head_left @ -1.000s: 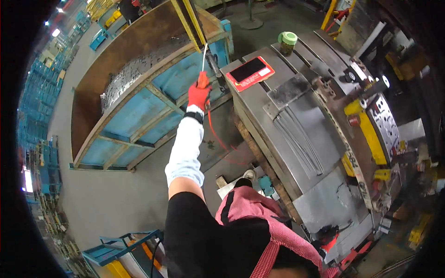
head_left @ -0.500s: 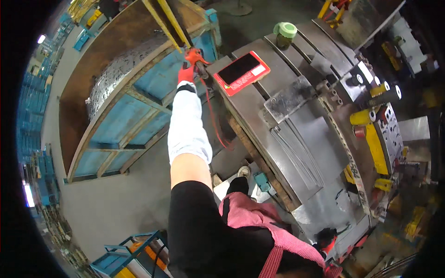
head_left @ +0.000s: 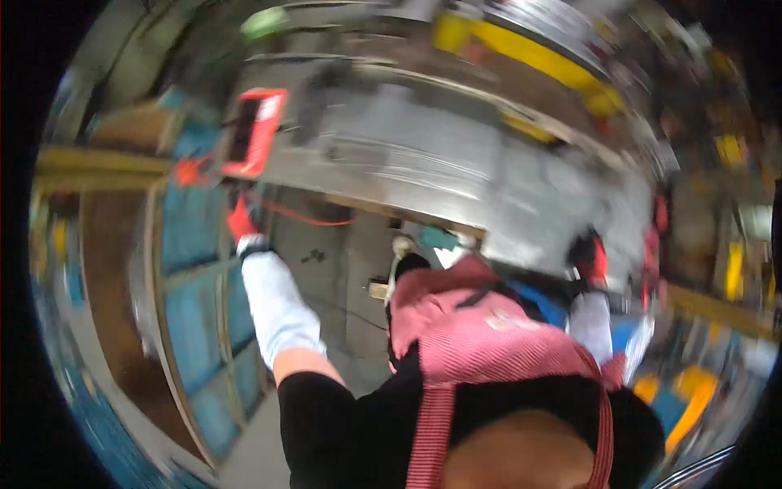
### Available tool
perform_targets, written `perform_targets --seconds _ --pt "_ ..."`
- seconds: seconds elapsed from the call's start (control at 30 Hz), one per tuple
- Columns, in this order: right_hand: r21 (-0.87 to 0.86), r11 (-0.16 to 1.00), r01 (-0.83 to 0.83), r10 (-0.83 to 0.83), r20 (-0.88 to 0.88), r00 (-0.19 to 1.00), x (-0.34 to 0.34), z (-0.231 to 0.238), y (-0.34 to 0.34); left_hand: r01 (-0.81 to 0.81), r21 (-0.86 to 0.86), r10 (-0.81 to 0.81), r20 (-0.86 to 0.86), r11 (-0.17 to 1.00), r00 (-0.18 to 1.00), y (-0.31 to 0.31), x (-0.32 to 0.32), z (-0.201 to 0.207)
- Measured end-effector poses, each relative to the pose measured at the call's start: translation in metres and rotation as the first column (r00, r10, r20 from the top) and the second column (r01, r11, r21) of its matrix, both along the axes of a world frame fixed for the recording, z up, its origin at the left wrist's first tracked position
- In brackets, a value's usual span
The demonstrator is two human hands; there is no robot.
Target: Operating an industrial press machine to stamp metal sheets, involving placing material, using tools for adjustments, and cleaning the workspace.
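Motion blur covers the picture. My left hand (head_left: 239,218), in a red and dark glove with a white sleeve, is just below the left corner of the metal worktable (head_left: 440,122). Its fingers are too smeared to read. Beside it, an orange-red object (head_left: 191,171) sits by the end of a yellow bar (head_left: 102,169), apart from the hand. A red cord (head_left: 305,218) runs rightward from near this hand. My right hand (head_left: 593,259), in a black and red glove, is at the table's near right edge by a metal sheet (head_left: 538,196); its fingers are also unclear.
A red-framed dark panel (head_left: 259,134) lies on the table's left end, with a green-lidded container (head_left: 265,23) behind it. A large blue-sided bin (head_left: 191,306) stands at the left. Yellow machine parts (head_left: 533,53) line the far side. A green object (head_left: 438,238) lies below the table edge.
The view has swung round to the right. My left hand has come away from the orange-red object by the yellow bar. My right forearm now shows more fully.
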State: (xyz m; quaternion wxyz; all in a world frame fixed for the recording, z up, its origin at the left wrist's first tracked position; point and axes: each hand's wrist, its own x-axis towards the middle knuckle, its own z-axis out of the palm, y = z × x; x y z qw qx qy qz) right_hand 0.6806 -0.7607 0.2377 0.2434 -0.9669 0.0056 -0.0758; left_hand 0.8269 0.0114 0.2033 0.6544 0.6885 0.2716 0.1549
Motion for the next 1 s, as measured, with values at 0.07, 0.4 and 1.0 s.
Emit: perform_targets --seconds 0.07,0.4,1.0 --pt "-0.313 0.950 0.000 0.055 0.168 0.984 0.015 0.020 0.016 -0.096 -0.037 0.095 -0.031 0.995 0.995 -0.010 -0.035 -0.041" --pt "0.924 0.054 0.379 -0.353 -0.337 0.873 -0.012 0.033 0.042 0.259 -0.158 -0.303 -0.452 0.953 0.839 -0.169 -0.122 -0.064" --pt "0.940 0.007 0.341 -0.264 -0.327 0.907 -0.022 0.025 0.033 0.613 0.777 -0.842 -0.229 0.145 0.489 -0.403 -0.089 0.111"
